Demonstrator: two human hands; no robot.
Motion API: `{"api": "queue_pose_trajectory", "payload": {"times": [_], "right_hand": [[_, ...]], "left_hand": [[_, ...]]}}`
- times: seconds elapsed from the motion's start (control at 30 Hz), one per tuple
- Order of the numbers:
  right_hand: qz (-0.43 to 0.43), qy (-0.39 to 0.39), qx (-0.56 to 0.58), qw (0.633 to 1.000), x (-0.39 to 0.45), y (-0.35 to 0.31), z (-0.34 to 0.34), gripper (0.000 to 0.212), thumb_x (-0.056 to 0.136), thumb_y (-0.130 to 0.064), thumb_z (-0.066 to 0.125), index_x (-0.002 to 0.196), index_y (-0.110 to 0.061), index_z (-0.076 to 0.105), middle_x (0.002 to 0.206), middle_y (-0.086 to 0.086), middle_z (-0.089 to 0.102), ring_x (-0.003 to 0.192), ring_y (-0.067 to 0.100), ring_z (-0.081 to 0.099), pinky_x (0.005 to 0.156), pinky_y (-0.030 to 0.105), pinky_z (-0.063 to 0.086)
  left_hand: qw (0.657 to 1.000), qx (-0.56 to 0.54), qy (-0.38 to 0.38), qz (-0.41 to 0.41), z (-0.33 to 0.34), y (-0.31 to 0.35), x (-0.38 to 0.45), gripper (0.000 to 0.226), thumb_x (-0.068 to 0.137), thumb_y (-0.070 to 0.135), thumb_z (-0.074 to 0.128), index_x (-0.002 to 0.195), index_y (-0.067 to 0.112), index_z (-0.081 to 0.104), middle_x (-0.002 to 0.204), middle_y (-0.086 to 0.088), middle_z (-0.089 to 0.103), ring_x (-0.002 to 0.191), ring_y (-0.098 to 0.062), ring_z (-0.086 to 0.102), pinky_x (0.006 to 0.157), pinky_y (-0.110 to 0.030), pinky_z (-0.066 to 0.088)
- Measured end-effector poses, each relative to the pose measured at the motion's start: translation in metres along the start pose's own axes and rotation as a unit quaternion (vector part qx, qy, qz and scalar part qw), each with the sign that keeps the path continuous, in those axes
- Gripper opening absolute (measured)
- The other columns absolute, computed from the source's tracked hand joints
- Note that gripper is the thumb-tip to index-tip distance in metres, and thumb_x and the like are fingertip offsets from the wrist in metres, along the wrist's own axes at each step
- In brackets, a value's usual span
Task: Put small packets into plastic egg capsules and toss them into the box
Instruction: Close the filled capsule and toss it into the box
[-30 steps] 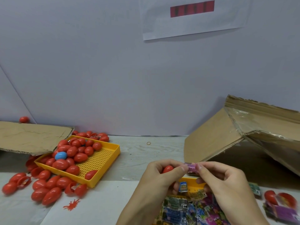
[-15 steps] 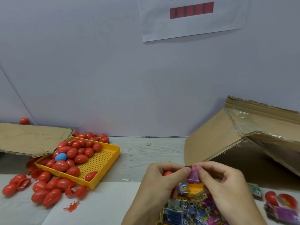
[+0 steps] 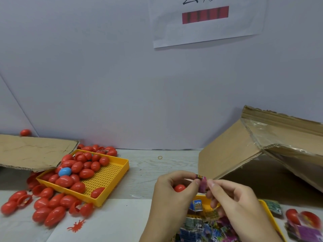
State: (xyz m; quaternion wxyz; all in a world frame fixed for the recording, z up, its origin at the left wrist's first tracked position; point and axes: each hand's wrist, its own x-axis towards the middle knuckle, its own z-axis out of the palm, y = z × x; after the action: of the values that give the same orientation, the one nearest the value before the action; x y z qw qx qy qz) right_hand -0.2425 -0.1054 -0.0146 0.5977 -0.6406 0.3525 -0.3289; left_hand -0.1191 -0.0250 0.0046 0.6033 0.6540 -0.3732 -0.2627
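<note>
Pinching: my left hand [image 3: 173, 193] and right hand [image 3: 232, 201] both nip a small purple packet [image 3: 202, 185] between thumb and fingertips.
Left palm: curled round a red egg capsule [image 3: 179, 188] too.
Packet pile: yellow tray [image 3: 267, 209] under my hands.
Empty eggs: other yellow tray [image 3: 111, 182], far left.
Box: cardboard box [image 3: 227, 154], right, open toward me.

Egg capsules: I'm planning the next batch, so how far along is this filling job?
Done: cannot tell; the cardboard box's inside is hidden. In hand: the left hand holds a red capsule while both it and the right hand pinch a purple packet, not yet inside. Left: many red capsules in the yellow tray and beside it, plus a tray of packets.
</note>
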Motion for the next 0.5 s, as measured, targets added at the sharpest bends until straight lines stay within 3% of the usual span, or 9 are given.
{"api": "queue_pose_trajectory", "payload": {"times": [0.07, 0.17, 0.3, 0.5], "right_hand": [[0.009, -0.003, 0.028, 1.000, 0.0005, -0.0006, -0.0002, 0.039, 0.068, -0.062, 0.062, 0.082, -0.029, 0.077, 0.070, 0.010, 0.068, 0.057, 0.015, 0.058, 0.059, 0.030, 0.046], [0.025, 0.001, 0.073, 0.997, 0.0019, -0.0010, -0.0026, 0.054, 0.061, -0.068, 0.064, 0.087, -0.023, 0.078, 0.066, 0.010, 0.064, 0.058, 0.019, 0.054, 0.059, 0.033, 0.043], [0.024, 0.007, 0.116, 0.993, 0.0040, 0.0003, -0.0035, 0.052, 0.055, -0.060, 0.073, 0.092, -0.024, 0.078, 0.060, -0.001, 0.061, 0.056, 0.018, 0.049, 0.055, 0.030, 0.040], [0.023, 0.021, 0.158, 0.987, 0.0052, 0.0034, -0.0050, 0.037, 0.056, -0.040, 0.074, 0.088, -0.022, 0.079, 0.057, 0.005, 0.058, 0.048, 0.016, 0.042, 0.046, 0.027, 0.034]], "left_hand": [[1.000, 0.005, -0.018, 0.010, 0.0003, 0.0023, -0.0016, 0.010, 0.085, 0.016, 0.074, 0.078, 0.022, 0.077, 0.072, 0.002, 0.075, 0.049, -0.002, 0.057, 0.052, -0.018, 0.047], [0.999, 0.020, -0.040, 0.022, 0.0002, 0.0047, -0.0028, 0.015, 0.084, 0.015, 0.075, 0.077, 0.028, 0.079, 0.075, 0.007, 0.075, 0.052, 0.002, 0.059, 0.057, -0.017, 0.048], [0.997, 0.048, -0.065, 0.021, 0.0003, 0.0061, -0.0048, 0.017, 0.081, 0.025, 0.078, 0.078, 0.042, 0.079, 0.074, 0.015, 0.073, 0.057, 0.002, 0.061, 0.059, -0.015, 0.049], [0.996, 0.015, -0.091, 0.000, -0.0009, 0.0051, -0.0050, 0.008, 0.082, 0.025, 0.078, 0.084, 0.032, 0.081, 0.079, 0.007, 0.075, 0.051, -0.005, 0.058, 0.054, -0.020, 0.049]]}}
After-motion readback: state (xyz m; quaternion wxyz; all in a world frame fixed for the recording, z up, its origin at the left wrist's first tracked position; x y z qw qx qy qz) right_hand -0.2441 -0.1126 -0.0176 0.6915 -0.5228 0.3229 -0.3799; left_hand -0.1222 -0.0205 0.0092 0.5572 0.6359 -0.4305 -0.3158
